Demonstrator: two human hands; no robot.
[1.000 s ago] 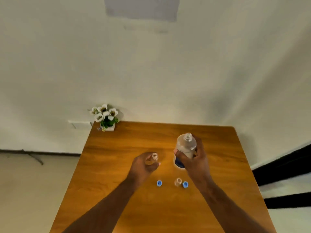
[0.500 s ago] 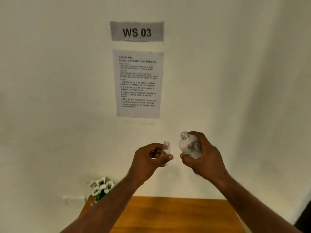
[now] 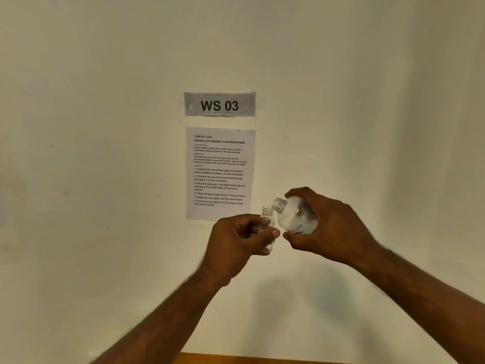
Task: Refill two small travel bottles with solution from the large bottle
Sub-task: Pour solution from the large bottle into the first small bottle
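My left hand (image 3: pixel 237 239) grips a small clear travel bottle (image 3: pixel 267 218), upright and uncapped, held up in front of the wall. My right hand (image 3: pixel 325 227) holds the large clear bottle (image 3: pixel 292 218), also uncapped and tilted to the left. Its open neck sits just above and to the right of the small bottle's mouth, almost touching it. White liquid or reflection shows inside the large bottle. The second travel bottle and the caps are out of view.
A "WS 03" sign (image 3: pixel 220 104) and a printed instruction sheet (image 3: pixel 220 172) hang on the cream wall behind my hands. Only a thin strip of the wooden table's far edge (image 3: pixel 249 359) shows at the bottom.
Both hands have risen from the table to chest height while the view tilted up to the wall. The large bottle has tipped left toward the small bottle's mouth.
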